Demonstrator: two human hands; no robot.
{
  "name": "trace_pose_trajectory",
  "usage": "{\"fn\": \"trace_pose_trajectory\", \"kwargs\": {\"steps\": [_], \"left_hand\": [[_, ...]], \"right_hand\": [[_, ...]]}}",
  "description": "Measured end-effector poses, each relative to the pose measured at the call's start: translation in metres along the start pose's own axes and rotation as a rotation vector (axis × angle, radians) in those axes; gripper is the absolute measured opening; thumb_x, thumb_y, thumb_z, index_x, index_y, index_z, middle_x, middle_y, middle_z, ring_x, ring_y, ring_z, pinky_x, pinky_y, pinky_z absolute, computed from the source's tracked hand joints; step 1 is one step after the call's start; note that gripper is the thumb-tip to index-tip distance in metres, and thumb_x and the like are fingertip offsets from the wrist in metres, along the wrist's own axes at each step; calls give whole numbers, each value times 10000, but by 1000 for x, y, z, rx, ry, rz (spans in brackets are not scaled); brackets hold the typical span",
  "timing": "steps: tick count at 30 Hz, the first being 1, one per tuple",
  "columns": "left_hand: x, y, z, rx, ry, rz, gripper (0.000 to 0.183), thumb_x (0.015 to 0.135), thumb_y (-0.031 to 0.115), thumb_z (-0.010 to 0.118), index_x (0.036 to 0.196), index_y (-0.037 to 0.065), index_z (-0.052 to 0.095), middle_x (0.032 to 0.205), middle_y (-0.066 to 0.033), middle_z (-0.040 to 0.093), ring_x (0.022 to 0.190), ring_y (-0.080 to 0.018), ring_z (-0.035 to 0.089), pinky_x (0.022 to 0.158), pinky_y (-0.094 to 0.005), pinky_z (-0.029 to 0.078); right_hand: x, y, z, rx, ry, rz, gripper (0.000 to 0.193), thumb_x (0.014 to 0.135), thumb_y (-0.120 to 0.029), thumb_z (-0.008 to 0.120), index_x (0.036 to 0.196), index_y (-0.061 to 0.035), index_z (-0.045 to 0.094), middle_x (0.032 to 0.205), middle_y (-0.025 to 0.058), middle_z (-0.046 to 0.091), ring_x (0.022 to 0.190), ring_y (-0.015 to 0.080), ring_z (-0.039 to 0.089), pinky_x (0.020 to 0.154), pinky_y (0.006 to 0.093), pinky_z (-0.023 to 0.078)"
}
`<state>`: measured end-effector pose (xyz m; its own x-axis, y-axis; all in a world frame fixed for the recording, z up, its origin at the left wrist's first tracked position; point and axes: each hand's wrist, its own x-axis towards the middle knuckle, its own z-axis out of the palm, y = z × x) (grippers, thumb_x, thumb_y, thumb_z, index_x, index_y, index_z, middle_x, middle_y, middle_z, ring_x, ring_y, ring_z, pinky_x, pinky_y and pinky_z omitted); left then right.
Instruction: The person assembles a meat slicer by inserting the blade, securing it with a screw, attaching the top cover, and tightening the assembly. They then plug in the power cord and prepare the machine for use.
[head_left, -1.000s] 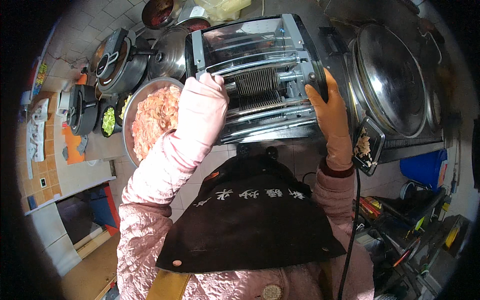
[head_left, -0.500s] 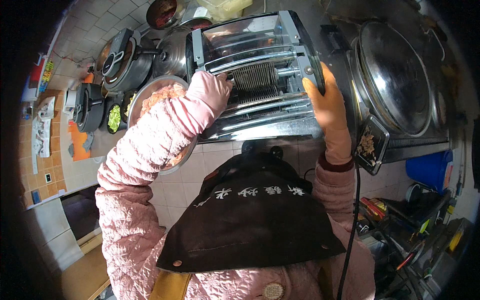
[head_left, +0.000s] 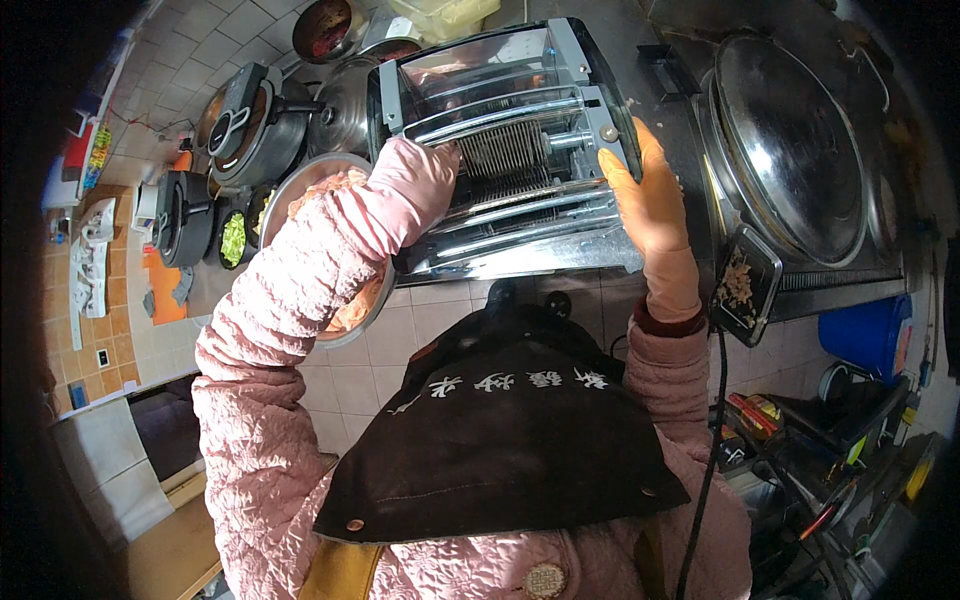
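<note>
Gripping the bladed machine (head_left: 505,152) is the orange-gloved right hand (head_left: 651,208).

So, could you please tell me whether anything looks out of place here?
Yes: right of the machine, the small tray of food scraps sits askew and appears to jut past the front edge of the counter, so it looks precariously placed.

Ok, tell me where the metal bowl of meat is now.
In the head view, the metal bowl is left of centre, just left of the roller machine and partly hidden by the person's left sleeve.
</note>
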<state>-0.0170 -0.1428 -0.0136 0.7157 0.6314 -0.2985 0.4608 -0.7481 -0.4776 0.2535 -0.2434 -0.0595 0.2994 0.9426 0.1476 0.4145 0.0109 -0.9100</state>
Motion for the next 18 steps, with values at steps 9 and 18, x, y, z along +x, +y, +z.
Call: {"fn": "trace_pose_trajectory", "kwargs": {"steps": [9,18], "left_hand": [[-20,-9,-34,-232,40,-7,273,924,273,663,1070,45,634,829,-120,667,783,-301,699,662,-411,562],[-140,-23,-55,-1169,361,61,207,984,228,646,1038,52,742,969,-113,732,853,-252,701,765,-365,564]], "right_hand": [[-1,2,1,-15,29,21,452,977,-310,639,1341,-51,564,1157,217,684,1101,391,678,977,472,515],[-2,-6,-5,-1,-59,-3,392,1011,-270,601,1354,-85,557,1091,170,679,1021,341,695,907,458,528]]}}
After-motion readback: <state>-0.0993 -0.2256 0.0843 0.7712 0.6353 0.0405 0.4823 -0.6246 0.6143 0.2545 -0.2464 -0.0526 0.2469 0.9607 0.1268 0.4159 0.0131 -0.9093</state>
